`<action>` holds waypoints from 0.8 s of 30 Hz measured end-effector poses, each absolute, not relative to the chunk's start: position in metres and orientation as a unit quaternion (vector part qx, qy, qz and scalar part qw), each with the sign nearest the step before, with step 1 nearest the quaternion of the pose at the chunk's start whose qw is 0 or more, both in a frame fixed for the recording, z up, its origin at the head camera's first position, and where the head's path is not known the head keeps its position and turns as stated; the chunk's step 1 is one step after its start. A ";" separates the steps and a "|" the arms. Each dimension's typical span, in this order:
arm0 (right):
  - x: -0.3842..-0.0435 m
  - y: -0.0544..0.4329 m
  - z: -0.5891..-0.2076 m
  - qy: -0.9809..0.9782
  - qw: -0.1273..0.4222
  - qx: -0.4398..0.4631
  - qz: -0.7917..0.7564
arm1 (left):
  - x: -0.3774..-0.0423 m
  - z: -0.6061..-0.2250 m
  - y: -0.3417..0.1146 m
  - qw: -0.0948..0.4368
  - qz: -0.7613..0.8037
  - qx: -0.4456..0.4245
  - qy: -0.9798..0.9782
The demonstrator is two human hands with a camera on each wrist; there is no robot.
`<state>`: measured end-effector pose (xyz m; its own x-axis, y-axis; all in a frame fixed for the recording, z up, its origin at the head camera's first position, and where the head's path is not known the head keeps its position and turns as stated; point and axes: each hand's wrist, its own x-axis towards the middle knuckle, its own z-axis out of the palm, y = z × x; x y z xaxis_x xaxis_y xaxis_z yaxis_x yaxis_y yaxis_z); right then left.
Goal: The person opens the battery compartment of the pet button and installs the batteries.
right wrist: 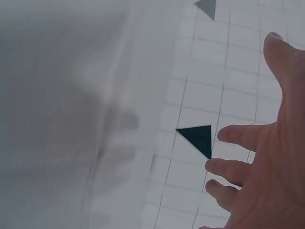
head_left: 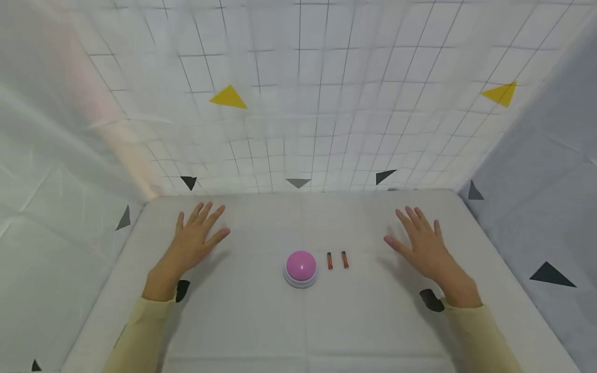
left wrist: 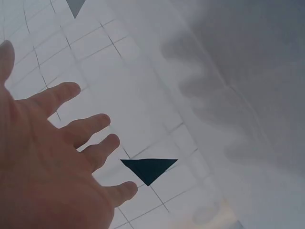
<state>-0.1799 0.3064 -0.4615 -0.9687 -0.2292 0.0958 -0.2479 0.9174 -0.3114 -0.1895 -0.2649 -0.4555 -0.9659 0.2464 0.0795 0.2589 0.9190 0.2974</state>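
Note:
My left hand hovers over the left side of the white table, fingers spread and nothing held. On the right side my right hand is likewise held up with spread fingers, its palm bare in the right wrist view. Between the hands sits a round push-button light with a pink dome on a white base. Just right of it lie two small orange-and-black batteries, a left battery and a right battery, side by side and slightly apart. Both are nearer to the right hand than to the left.
A white sheet with a dark grid rises behind the table, bearing a yellow triangle and several dark ones. Pale sheets hang at the left and right. A dark band shows at each wrist.

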 end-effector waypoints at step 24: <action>-0.159 0.237 -0.463 -0.954 0.025 0.218 0.204 | -0.177 -0.447 -0.213 0.001 -0.165 -0.195 -0.967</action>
<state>-0.1590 0.2370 -0.4626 -0.9037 -0.4060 0.1362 -0.4262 0.8215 -0.3789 -0.1768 -0.2134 -0.4473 -0.9240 0.3765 0.0671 0.3775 0.8698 0.3178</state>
